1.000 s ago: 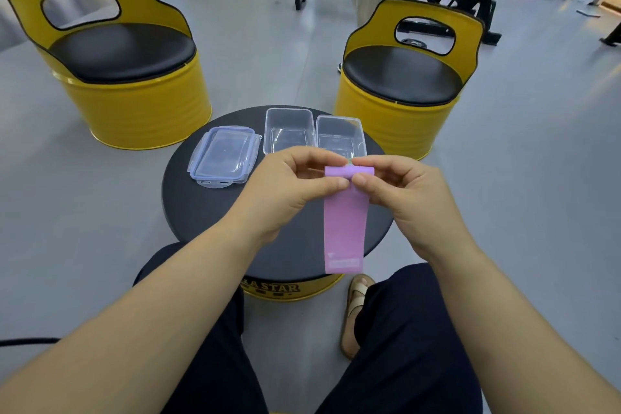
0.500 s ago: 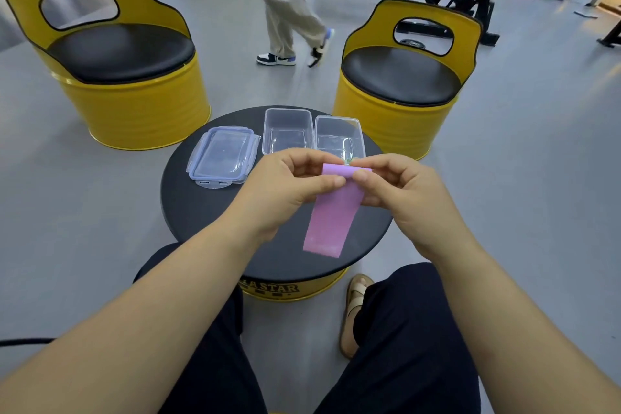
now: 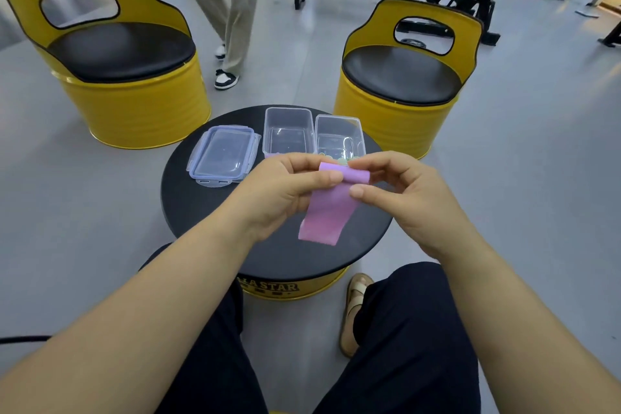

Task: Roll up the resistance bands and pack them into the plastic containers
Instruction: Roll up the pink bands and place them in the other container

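Two clear plastic containers stand side by side at the far edge of the round black tabletop [image 3: 201, 212], both without lids. The left container [image 3: 287, 133] shows a thin strip of pink low at its near wall. The person's knuckles hide the rest, so what the pink is cannot be told. The right container [image 3: 339, 138] holds something pale green at its near end, also partly hidden behind fingers. The rest of its floor is bare. On the far left part of the tabletop, just beside the left container, lie the clear lids [image 3: 223, 153] with bluish rims, stacked flat.

Above the middle of the tabletop, the purple-pink resistance band [image 3: 327, 215] is held up in the air between both hands. Its top end is curled over into a small roll, and the loose flat tail hangs down toward the tabletop, slanting a little leftward. The left hand [image 3: 282, 191] pinches the roll's left end, its thumb lying across the band's front. The right hand [image 3: 403, 195] pinches the right end, thumb tip pressed on the band just below the roll and fingers curled over the top.

Beyond the tabletop stand two yellow drum chairs [image 3: 400, 77], and another person's legs [image 3: 232, 10] are between them.
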